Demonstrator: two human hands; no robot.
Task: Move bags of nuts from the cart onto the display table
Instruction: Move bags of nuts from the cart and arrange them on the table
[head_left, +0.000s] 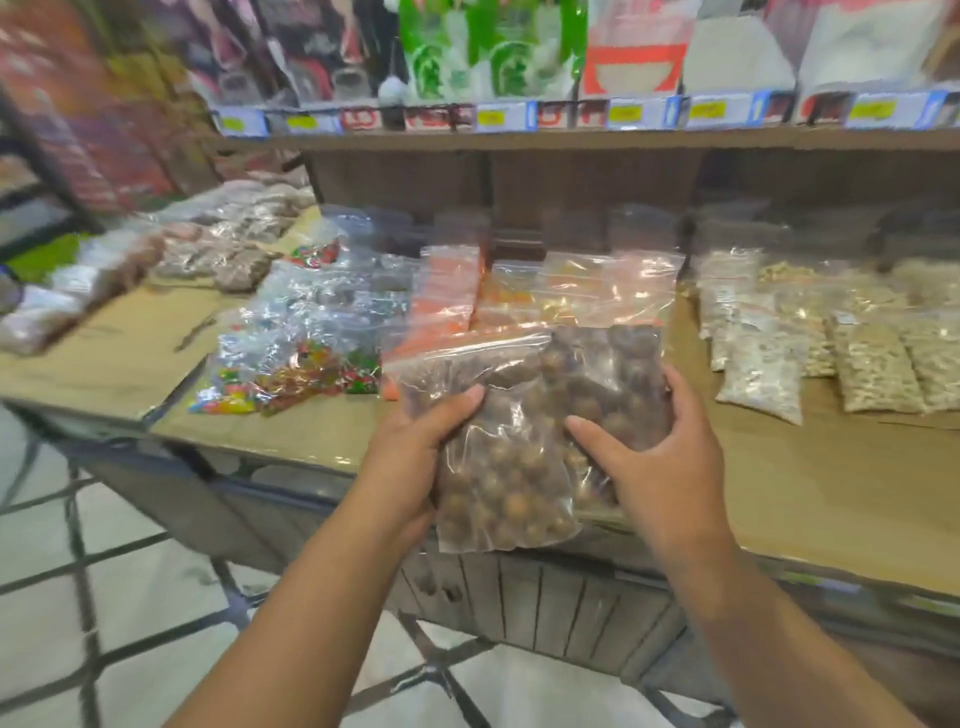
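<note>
The left hand (410, 457) and right hand (660, 467) curl their fingers (589, 431) round a clear bag of round brown nuts (519, 441), held above the table (805, 493) edge and not yet set down among the packed bags (769, 358) already displayed.

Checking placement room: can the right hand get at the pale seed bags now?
Likely not yet: right hand and left hand both grip the brown nut bags. Bare table before the pale seed bags leaves the way free once it lets go.
</note>
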